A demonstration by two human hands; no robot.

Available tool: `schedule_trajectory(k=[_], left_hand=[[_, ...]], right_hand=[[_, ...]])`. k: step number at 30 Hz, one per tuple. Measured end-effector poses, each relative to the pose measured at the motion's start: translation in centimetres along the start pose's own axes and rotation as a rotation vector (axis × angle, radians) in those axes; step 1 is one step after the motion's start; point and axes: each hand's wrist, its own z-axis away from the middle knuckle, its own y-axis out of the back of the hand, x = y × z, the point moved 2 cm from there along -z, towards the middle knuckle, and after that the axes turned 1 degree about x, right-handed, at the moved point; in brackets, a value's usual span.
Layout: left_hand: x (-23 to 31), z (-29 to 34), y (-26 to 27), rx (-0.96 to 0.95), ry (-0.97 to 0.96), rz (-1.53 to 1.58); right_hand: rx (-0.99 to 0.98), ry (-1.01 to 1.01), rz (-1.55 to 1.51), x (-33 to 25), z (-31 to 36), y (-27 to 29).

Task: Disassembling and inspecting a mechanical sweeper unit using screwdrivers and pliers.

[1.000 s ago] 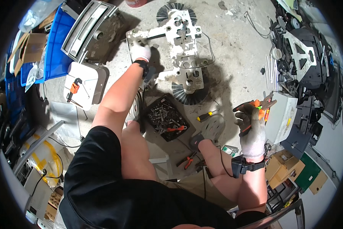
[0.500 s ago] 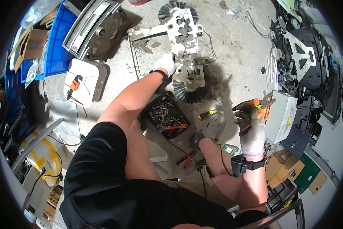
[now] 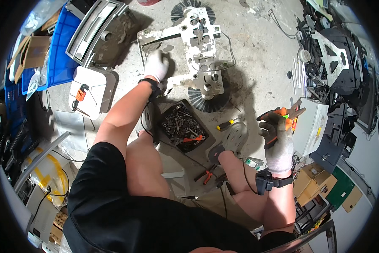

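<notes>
In my right hand (image 3: 277, 137), which wears a grey-white glove with dark fingers, is a pair of pliers (image 3: 297, 111) with orange and black handles, jaws facing away from me. My left hand (image 3: 156, 66), in a white glove, hovers beside a dirty white metal frame (image 3: 206, 52), over the gap between its two left arms. How its fingers are bent is hard to see, and nothing shows in it. Under the frame's ends sit two round bristle brushes (image 3: 207, 101). Closer to me stands a black box of bolts and loose metal parts (image 3: 181, 126), an orange-handled tool (image 3: 193, 138) on top.
On the floor lie a yellow-black screwdriver (image 3: 225, 125) and orange-handled pliers (image 3: 207, 178). A white stool-like panel (image 3: 88, 90) bears an orange-black clamp (image 3: 80, 97). Blue crates (image 3: 63, 50) stand at left; a grey-white box (image 3: 313, 126) and dark machine parts (image 3: 343, 55) are at right.
My left hand has come off the frame's lower middle and moved left. My right hand stays put with the pliers. The whole view has shifted slightly.
</notes>
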Motion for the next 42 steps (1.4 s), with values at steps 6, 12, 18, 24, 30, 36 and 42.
schedule_trajectory(k=[6, 12, 18, 24, 30, 36, 42], left_hand=[[9.9, 5.3, -0.7, -0.481, -0.24, -0.076], [9.5, 5.9, -3.6, -0.562, -0.154, -0.022], [10.0, 6.1, -3.1, -0.522, -0.36, -0.023], [10.8, 4.9, -4.8, -0.494, -0.441, -0.021], [8.5, 2.8, -0.1, -0.265, -0.111, 0.189], [-2.5, -1.5, 0.2, -0.152, 0.136, -0.049], [4.7, 4.9, 2.1, -0.418, -0.254, -0.054]], right_hand=[[-0.018, 0.006, 0.004, -0.2, 0.3, -0.9], [0.027, 0.017, 0.035, 0.0, 0.5, -0.5], [-0.006, -0.017, -0.079, 0.7, 0.9, 0.2], [0.037, -0.039, -0.159, 1.0, 1.1, 0.7], [0.066, -0.019, -0.122, 0.6, 1.5, 1.5], [0.03, -0.061, -0.122, 0.5, 1.5, 0.3], [0.016, -0.033, -0.113, 0.5, 1.5, -0.4]])
